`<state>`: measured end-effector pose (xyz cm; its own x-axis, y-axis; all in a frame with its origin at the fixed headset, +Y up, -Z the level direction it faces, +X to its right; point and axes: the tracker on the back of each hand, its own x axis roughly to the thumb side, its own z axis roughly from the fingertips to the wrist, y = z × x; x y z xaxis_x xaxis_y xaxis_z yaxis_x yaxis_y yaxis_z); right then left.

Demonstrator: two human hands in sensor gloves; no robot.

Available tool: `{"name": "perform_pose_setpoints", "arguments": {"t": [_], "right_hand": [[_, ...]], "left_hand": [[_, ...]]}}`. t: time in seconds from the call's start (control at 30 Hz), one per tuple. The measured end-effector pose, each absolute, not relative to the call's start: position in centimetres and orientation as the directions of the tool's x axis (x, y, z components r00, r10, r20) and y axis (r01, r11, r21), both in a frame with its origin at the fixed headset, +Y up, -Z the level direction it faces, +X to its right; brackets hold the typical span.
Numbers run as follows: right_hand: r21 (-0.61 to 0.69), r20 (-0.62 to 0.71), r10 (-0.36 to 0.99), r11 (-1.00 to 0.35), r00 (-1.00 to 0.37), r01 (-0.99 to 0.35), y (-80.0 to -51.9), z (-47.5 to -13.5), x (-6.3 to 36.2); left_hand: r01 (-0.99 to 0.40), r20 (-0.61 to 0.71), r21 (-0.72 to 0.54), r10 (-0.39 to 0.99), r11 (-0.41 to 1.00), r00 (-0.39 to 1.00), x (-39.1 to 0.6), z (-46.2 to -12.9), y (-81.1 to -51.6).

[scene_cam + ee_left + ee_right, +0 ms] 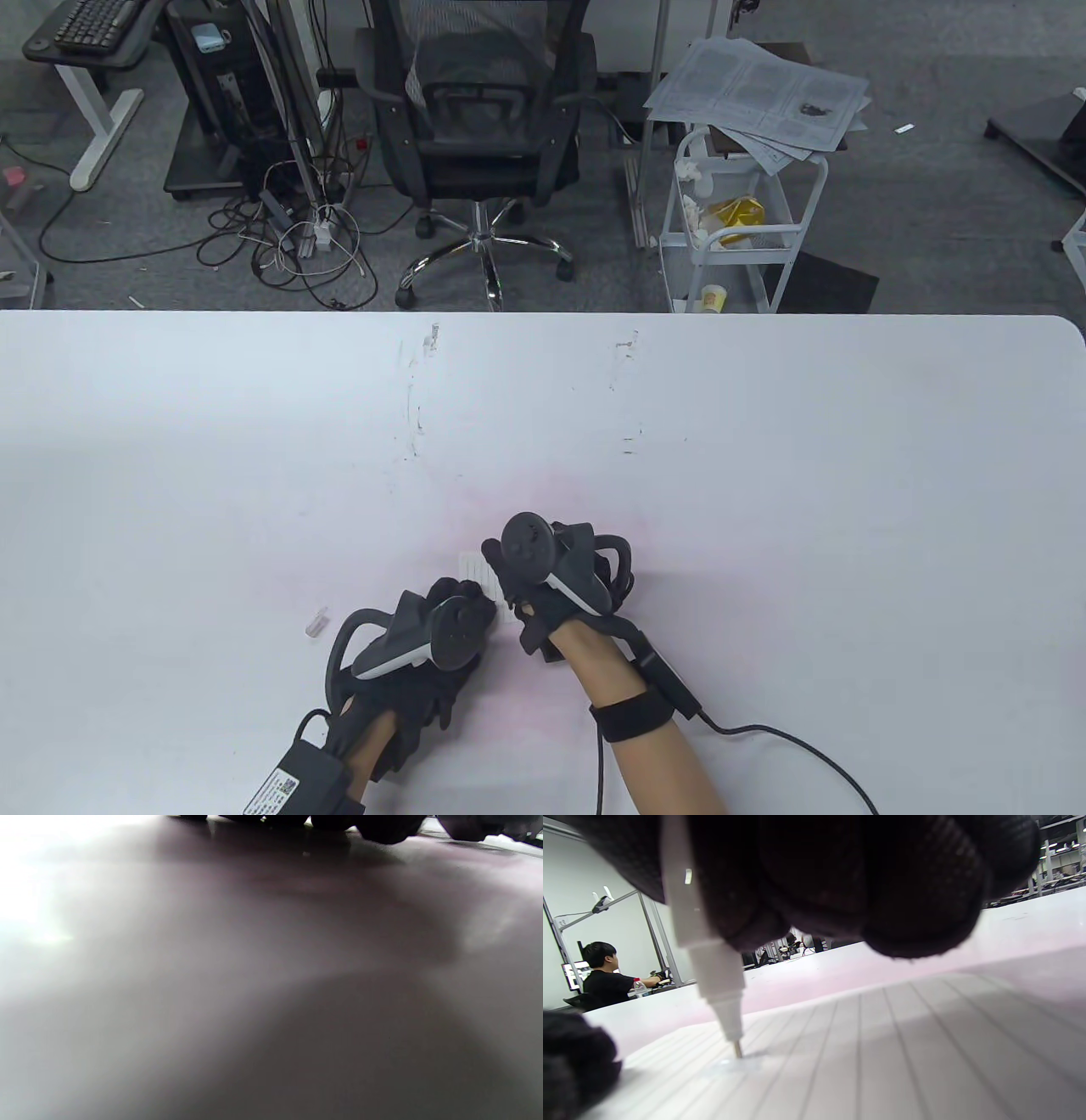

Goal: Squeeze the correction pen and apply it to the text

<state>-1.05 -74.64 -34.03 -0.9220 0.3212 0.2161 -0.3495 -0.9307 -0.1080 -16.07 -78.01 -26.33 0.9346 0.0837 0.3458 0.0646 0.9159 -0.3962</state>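
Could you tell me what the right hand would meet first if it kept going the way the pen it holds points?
The lined paper: the right hand holds the pen tip-down, and the tip already seems to touch the paper, though contact is hard to confirm.

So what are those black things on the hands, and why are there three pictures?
Those are a person's two hands in black sensor gloves. The lump strapped to the back of each is a tracker; the fingers don't hold it. One picture looks down at the white table. The other two come from little cameras on the wrists, so they look tilted and very close. The right hand holds a white correction pen, and its metal tip touches the lined paper. The left hand rests beside the paper; its own picture is too blurry to show much. A small clear cap lies on the table to the left, probably the pen's.
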Motion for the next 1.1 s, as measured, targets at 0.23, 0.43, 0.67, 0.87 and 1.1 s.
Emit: {"name": "perform_pose_setpoints", "arguments": {"t": [0.23,0.43,0.67,0.87,1.1], "right_hand": [[-0.139,0.206,0.292,-0.936,-0.934,-0.324,-74.3,-33.7,-0.7],[-0.214,0.213,0.338,-0.899,-0.917,-0.381,-72.8,-32.6,1.0],[-0.301,0.225,0.421,-0.828,-0.879,-0.474,-70.6,-30.3,4.8],[-0.360,0.193,0.502,-0.763,-0.843,-0.537,-70.3,-28.7,8.8],[-0.383,0.181,0.598,-0.689,-0.781,-0.616,-71.4,-27.5,12.2]], "left_hand": [[0.062,0.344,-0.397,0.086,0.916,0.935,-16.1,-26.4,-78.0],[0.057,0.342,-0.396,0.090,0.916,0.935,-16.2,-26.4,-78.0],[0.046,0.336,-0.398,0.099,0.916,0.937,-16.3,-26.5,-78.0],[0.042,0.331,-0.402,0.103,0.915,0.938,-16.3,-26.5,-78.0],[0.042,0.328,-0.414,0.106,0.909,0.939,-16.5,-26.6,-78.1]]}}
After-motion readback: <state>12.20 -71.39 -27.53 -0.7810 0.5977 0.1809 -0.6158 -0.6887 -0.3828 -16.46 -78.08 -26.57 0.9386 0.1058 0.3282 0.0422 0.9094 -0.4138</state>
